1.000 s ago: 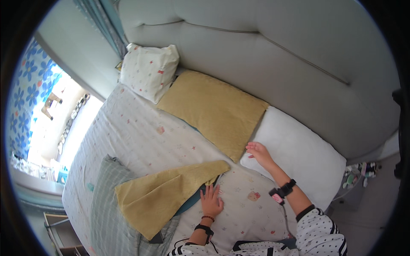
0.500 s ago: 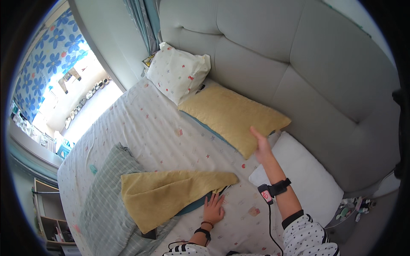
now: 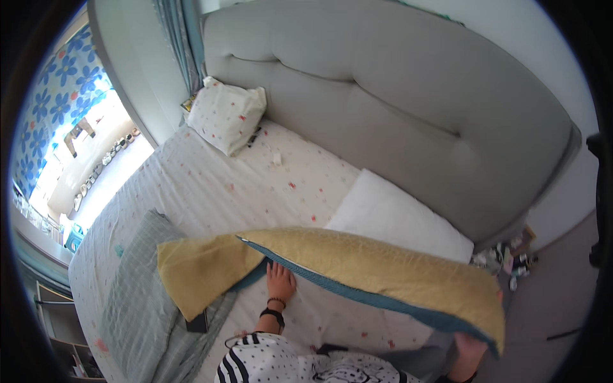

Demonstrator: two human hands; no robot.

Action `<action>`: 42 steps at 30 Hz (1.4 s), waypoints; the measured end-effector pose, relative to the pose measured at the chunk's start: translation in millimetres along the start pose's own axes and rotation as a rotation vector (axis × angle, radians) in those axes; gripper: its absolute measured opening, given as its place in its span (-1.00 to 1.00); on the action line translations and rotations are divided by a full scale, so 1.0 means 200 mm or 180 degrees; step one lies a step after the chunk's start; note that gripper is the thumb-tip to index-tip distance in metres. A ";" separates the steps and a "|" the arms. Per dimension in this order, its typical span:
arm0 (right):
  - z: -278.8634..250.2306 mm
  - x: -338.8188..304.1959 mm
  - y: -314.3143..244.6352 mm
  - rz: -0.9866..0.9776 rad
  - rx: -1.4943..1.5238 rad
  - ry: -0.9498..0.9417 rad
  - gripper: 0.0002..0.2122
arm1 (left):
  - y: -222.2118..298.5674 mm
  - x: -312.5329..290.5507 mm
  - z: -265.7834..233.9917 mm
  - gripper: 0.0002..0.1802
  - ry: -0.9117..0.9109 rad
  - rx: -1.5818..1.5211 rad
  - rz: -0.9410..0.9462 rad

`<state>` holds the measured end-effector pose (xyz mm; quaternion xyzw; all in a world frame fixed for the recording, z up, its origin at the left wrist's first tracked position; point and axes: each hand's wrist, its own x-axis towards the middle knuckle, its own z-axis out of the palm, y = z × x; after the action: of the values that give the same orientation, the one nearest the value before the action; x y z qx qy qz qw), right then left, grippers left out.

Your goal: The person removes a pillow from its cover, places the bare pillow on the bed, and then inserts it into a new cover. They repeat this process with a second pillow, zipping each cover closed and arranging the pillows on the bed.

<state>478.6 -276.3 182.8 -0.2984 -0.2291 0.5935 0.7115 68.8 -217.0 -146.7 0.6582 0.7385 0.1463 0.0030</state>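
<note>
The yellow cushion (image 3: 389,262) covers part of the right hand (image 3: 470,349), whose forearm the lower edge cuts off, and hides the near side of the white pillow (image 3: 396,214) and one end of the folded yellow cloth (image 3: 201,268). Fingertips of the left hand (image 3: 281,285) are perhaps partly covered too. A dark flat thing (image 3: 198,322) lies mostly hidden beneath the cloth, while the small items (image 3: 504,260) beyond the bed (image 3: 185,191) are too tiny to tell

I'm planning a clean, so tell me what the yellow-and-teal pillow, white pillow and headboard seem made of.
Yellow-and-teal pillow: fabric, faintly sheened; it bends and shows fine surface creasing.
White pillow: matte fabric, perhaps cotton; no gloss shows.
Headboard: padded upholstery, leather-like or smooth cloth; tufted creases show.
</note>
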 end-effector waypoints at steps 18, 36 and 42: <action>-0.84 -0.67 -0.06 0.1801 0.2169 0.1012 -0.72 | 0.52 -0.11 -0.90 -0.66 0.0343 -0.4690 -0.0542; -1.02 -0.52 -0.03 0.1487 0.2492 0.1301 -0.76 | 1.78 -0.75 -2.14 -0.67 -0.4443 -0.7093 0.3934; -1.00 -0.53 -0.04 0.1380 0.2519 0.1066 -0.75 | 1.81 -0.69 -2.03 -0.78 -0.5121 -0.6531 0.4140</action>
<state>599.9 -412.4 49.0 -0.1371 0.1996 0.7136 0.6574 359.2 -404.4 295.1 0.4805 -0.3120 0.1735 0.8011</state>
